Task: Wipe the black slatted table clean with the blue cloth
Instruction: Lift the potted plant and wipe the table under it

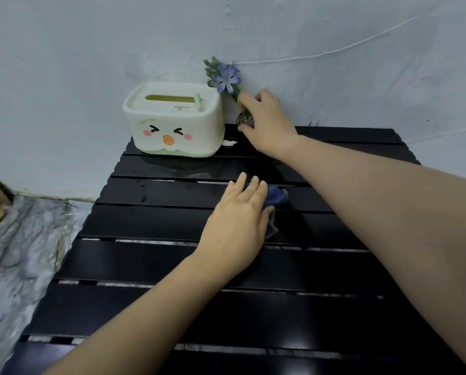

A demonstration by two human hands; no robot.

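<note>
Clearly the blue cloth (276, 197) is soft, light and limp, so I judge it is handling best under a flat palm with pressure spread over it, because a pinch at one corner would only let it bunch up and drag. It is lying on the black slatted tabletop (150, 261), on a slat in the middle and a little toward the far side, and the left hand (237, 220) is resting on top of it with the fingers straight and lying close together, pressing it down; this grip is not clamped around the cloth. Most of the cloth is hiding under the palm, and only a crumpled part is showing past the fingertips and beside the little-finger side. The slat gaps may be catching a loose edge, I think, and the wet patches near the tissue box (175, 119) are making the surface slippery. The right hand (267, 123) is reaching to the far edge by the wall, its fingers curling around a small vase (244, 119) with a purple flower (226, 77), well apart from the cloth.
</note>
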